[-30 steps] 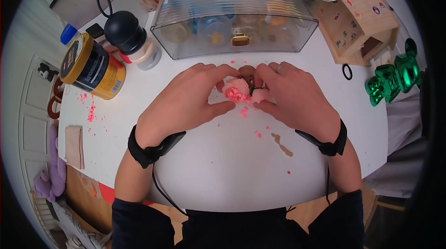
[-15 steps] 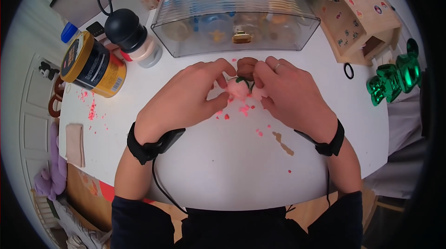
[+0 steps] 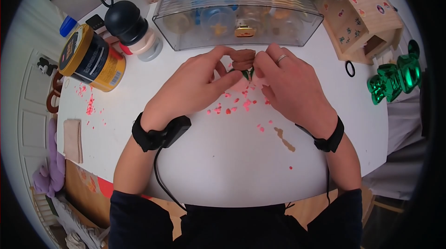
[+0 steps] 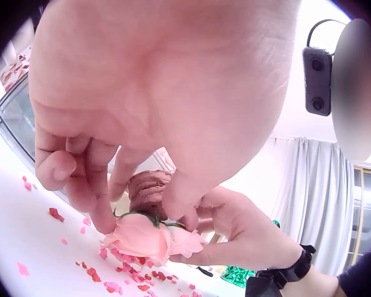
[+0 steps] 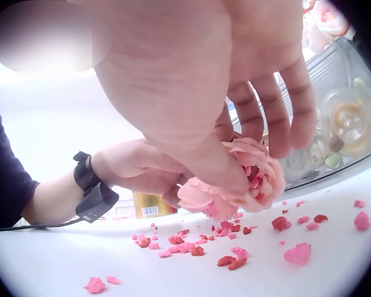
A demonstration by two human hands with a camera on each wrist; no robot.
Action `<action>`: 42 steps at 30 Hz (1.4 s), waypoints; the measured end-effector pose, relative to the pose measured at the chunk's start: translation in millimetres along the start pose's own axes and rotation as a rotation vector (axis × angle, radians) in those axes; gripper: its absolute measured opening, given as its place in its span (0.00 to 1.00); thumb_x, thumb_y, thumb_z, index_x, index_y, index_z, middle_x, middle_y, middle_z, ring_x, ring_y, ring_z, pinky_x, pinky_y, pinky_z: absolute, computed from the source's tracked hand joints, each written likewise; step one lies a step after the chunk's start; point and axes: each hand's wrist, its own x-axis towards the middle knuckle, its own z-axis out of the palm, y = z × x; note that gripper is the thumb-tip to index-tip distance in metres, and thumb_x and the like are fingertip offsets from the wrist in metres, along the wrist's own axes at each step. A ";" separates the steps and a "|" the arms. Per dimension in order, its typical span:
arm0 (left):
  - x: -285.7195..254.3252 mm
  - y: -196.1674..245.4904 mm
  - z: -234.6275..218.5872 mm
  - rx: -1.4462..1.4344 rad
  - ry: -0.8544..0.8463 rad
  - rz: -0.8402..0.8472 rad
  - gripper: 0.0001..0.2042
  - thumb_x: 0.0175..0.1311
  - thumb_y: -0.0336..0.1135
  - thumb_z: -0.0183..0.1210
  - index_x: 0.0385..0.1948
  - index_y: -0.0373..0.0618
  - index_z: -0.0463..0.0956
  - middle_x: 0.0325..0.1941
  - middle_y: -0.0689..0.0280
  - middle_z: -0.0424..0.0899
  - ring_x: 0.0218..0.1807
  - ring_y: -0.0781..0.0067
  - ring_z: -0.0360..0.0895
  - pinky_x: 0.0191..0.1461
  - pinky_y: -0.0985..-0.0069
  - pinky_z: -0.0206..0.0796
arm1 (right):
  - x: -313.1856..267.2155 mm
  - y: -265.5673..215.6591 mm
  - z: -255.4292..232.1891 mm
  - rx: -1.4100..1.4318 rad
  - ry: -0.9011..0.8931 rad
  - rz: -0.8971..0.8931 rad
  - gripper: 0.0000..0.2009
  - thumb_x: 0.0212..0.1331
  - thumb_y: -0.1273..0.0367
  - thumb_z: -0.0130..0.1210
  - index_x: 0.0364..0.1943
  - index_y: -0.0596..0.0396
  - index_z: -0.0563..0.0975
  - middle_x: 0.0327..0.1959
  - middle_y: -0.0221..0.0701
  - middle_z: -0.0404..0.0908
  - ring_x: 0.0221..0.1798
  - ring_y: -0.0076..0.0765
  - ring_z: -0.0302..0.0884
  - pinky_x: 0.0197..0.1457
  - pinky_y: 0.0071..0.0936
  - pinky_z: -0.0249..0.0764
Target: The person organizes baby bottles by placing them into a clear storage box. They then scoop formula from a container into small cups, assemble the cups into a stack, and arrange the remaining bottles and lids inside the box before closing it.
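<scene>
From the head, the worktop (image 3: 223, 174) is viewed forward and down, farther off; from opposite wrists, the pink flowers (image 4: 139, 238) are seen close, shared by both wrist views.

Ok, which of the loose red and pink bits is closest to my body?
The lone small red one, on your side of the brown streak. The others lie farther away, mostly by the pink flower or the yellow tub.

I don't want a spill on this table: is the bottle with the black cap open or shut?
Shut. The black cap sits over the top of the bottle.
</scene>
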 end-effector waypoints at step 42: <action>5.9 -15.1 -14.8 -0.340 -0.141 -0.312 0.23 0.79 0.46 0.55 0.58 0.32 0.85 0.51 0.65 0.90 0.53 0.77 0.81 0.63 0.78 0.70 | 4.0 -9.9 -18.3 0.745 -0.039 0.029 0.32 0.60 0.82 0.57 0.72 0.54 0.71 0.61 0.37 0.81 0.57 0.41 0.82 0.60 0.36 0.81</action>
